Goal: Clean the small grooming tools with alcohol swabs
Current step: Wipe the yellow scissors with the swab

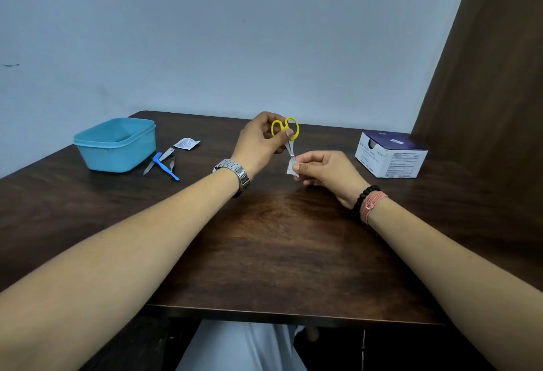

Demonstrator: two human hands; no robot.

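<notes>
My left hand (260,142) grips small scissors (286,132) by their yellow handles, blades pointing down above the table. My right hand (326,169) pinches a white alcohol swab (291,170) around the lower end of the blades. Several other grooming tools (164,162), metal ones and a blue-handled one, lie on the table to the left. An opened swab wrapper (186,143) lies just behind them.
A light blue plastic tub (116,144) stands at the table's left rear. The white and blue swab box (390,154) sits at the right, near a brown panel (484,76). The dark wooden table (264,238) ends at a front edge close to me.
</notes>
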